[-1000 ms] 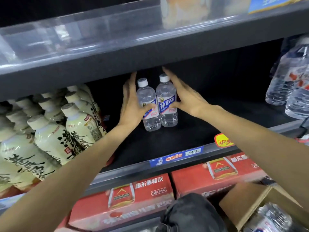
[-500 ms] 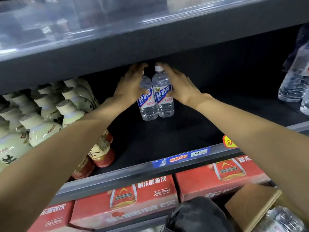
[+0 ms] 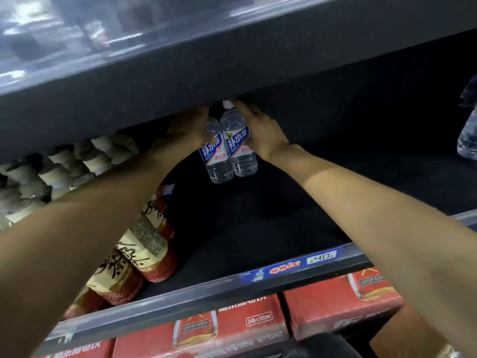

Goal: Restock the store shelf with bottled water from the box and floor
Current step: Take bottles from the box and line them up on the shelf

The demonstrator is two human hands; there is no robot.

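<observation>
Left hand [image 3: 189, 127]: clasping the left bottle [image 3: 216, 158] from its left flank.
Right hand [image 3: 260, 130]: clasping the right bottle [image 3: 240, 148] from its right flank.
Bottles: upright, touching, far back on the shelf [image 3: 258, 223].
Axis: vertical; caps close under the upper shelf [image 3: 232, 63].
Nearer hand: neither, each on its own bottle.

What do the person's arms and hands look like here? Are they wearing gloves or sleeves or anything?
No gloves and no sleeves in view: both forearms are bare from the picture's edge to the wrist. The left hand and right hand are bare too, with no ring or watch that I can make out. The fingertips are partly hidden under the upper shelf, so nails cannot be judged.
</observation>
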